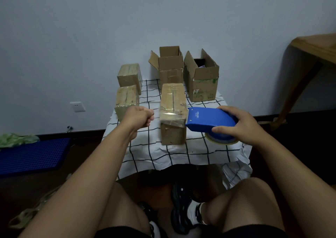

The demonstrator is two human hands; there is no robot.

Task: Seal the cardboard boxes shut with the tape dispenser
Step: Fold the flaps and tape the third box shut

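A closed cardboard box (173, 99) stands in the middle of the small table. My right hand (241, 126) grips the blue tape dispenser (209, 119), whose mouth is against the box's right side. A strip of clear tape (171, 119) stretches from the mouth across the box's near top edge toward my left hand (140, 118). That hand is curled beside the box's left side, fingertips pinched at the tape's free end. Two taped boxes (127, 101) (130, 77) sit at the left. Two open boxes (171, 65) (201, 79) stand at the back.
A white cloth with a black grid (181, 152) covers the table. A wooden table (312, 50) stands at the right, a blue plastic crate (32, 156) lies on the floor at the left, and a wall socket (77, 106) is behind it. My knees and shoes are below.
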